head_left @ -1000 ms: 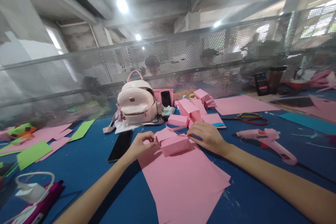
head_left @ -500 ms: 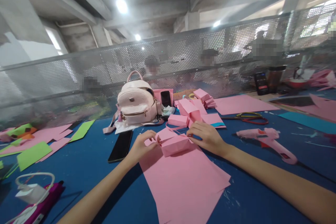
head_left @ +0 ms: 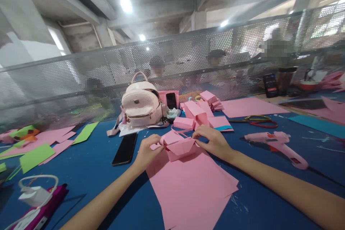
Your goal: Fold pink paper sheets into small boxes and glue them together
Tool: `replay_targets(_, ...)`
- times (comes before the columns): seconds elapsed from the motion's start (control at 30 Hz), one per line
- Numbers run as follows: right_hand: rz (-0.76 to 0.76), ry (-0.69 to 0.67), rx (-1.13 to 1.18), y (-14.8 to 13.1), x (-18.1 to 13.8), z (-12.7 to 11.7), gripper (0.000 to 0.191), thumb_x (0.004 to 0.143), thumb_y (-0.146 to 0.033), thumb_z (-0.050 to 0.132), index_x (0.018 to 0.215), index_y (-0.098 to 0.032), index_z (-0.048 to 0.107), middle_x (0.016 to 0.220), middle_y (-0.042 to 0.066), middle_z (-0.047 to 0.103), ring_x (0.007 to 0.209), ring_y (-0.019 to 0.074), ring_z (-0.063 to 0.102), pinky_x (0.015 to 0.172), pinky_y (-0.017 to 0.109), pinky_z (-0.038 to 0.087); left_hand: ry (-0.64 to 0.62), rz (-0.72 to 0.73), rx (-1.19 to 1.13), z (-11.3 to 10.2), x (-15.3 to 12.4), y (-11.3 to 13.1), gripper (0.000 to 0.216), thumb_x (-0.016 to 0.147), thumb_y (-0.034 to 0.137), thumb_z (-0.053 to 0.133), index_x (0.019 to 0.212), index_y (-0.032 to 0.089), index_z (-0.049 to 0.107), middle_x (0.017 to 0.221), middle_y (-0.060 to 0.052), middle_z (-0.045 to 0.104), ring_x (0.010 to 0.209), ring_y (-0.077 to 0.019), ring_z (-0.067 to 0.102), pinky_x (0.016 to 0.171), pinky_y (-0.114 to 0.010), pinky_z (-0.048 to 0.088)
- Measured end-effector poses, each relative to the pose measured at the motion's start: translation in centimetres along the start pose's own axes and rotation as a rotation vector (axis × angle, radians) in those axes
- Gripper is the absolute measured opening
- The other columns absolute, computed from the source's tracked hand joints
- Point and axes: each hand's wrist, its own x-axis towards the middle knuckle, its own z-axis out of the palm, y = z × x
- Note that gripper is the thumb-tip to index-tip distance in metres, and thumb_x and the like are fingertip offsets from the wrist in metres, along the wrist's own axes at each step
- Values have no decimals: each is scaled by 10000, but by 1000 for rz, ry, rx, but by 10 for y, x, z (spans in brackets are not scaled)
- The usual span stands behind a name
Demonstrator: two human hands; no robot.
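Note:
Between my hands is a small folded pink paper box (head_left: 181,150), its flaps partly raised. My left hand (head_left: 150,151) pinches its left end with thumb and fingers. At the right end, my right hand (head_left: 211,140) grips the paper between thumb and fingertips. Pink paper sheets (head_left: 191,190) lie flat beneath the box. Just beyond it stand other folded pink paper pieces (head_left: 196,113), with a narrow pink strip curling near the box.
A black phone (head_left: 124,149) lies left of my left hand. A pale backpack (head_left: 141,104) stands behind. To the right are a pink glue gun (head_left: 277,143) and scissors (head_left: 258,119). A purple power strip (head_left: 45,208) sits front left. Perforated metal panels (head_left: 113,68) border the table.
The box's front face has tipped, and its edges now look more slanted between my hands. Both hands keep their grip at its ends. The view has shifted slightly.

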Motion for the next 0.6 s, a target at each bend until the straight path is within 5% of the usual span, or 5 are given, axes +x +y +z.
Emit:
replay_targets(0.3, 80, -23, 103, 0, -2, 1, 117, 824, -106, 614, 852, -216, 587, 812, 4, 638, 732, 165, 584, 666, 257, 452, 28, 16, -42, 4, -1, -4, 86, 805, 144, 661, 772, 186, 728, 804, -39, 704, 768, -176, 624, 704, -263, 449)
replay_targets(0.6, 28, -40, 174, 0, -1, -3, 113, 961, -210, 512, 990, -215, 621, 949, 58, 675, 869, 194, 621, 758, 296, 489, 23, -40, -89, 2, -1, -8, 81, 805, 156, 672, 746, 177, 724, 781, -33, 703, 724, -162, 613, 675, -244, 441)
